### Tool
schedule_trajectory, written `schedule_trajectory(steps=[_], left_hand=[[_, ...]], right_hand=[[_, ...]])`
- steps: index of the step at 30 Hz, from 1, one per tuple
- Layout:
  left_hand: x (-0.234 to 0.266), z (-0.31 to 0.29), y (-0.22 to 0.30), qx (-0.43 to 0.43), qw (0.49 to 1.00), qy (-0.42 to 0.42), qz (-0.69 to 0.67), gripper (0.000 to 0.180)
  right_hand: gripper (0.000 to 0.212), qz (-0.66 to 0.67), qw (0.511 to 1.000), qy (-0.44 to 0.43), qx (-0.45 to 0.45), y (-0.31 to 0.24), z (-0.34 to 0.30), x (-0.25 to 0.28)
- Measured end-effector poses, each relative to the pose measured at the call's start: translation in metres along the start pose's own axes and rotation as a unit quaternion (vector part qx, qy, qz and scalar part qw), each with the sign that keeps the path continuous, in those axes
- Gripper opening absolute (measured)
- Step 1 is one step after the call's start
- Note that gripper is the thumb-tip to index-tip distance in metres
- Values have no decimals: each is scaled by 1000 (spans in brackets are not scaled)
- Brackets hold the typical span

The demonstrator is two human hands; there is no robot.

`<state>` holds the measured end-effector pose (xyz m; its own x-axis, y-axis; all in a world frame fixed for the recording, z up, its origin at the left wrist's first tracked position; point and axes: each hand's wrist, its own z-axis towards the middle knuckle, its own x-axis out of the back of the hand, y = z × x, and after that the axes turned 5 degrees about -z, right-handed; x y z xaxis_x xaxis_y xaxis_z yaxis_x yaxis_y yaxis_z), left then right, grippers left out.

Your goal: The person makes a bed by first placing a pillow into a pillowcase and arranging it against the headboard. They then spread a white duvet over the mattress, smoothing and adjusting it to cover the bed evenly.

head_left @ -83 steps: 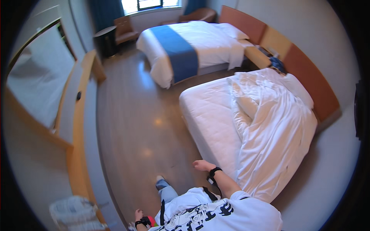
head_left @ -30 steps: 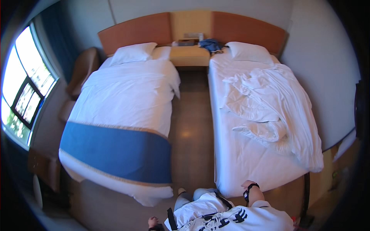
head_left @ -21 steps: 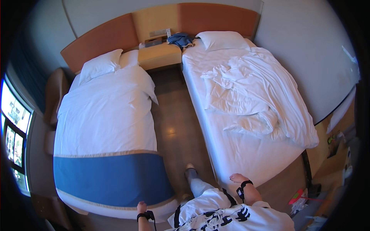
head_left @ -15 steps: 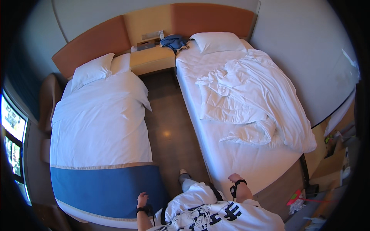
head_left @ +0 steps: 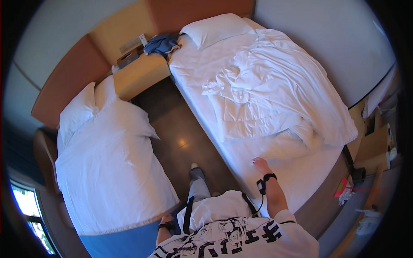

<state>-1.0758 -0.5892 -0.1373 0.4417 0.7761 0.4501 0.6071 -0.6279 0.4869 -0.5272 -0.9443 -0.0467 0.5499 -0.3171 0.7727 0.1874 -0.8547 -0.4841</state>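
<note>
My right hand (head_left: 260, 164) hangs over the foot end of the right bed's white mattress (head_left: 247, 176), with loosely bent fingers and nothing seen in it. A black strap with a small device and cable circles that wrist. In front of the hand lies a rumpled white duvet (head_left: 275, 99), bunched toward the bed's far side and partly folded over. My left hand (head_left: 167, 219) is low beside my body, nearest the blue bed runner (head_left: 124, 241) on the left bed; its fingers are too dim to make out. A white pillow (head_left: 217, 29) rests at the right bed's head.
Between the beds runs a dark floor (head_left: 170, 116), where my foot (head_left: 194, 166) is stepping. A wooden nightstand (head_left: 142, 79) holds blue cloth (head_left: 161, 44) and a dark box (head_left: 129, 58). The left bed has a smooth white duvet (head_left: 112, 167). Cardboard boxes (head_left: 374, 148) stand far right.
I have stepped forward between the beds and the view has turned right. My right hand has come further over the right mattress, while my left has dropped closer to my body.
</note>
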Motion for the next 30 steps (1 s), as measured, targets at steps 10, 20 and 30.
schedule_trajectory(steps=[10,20,30], left_hand=[[237,164,-5,26,984,46,169,20],[466,284,115,91,962,214,-146,30],[540,349,301,-3,994,94,-55,35]], right_hand=[[61,0,975,148,-163,-61,120,77],[74,-172,959,202,-101,-162,210,111],[65,-221,949,212,-69,-211,368,105]])
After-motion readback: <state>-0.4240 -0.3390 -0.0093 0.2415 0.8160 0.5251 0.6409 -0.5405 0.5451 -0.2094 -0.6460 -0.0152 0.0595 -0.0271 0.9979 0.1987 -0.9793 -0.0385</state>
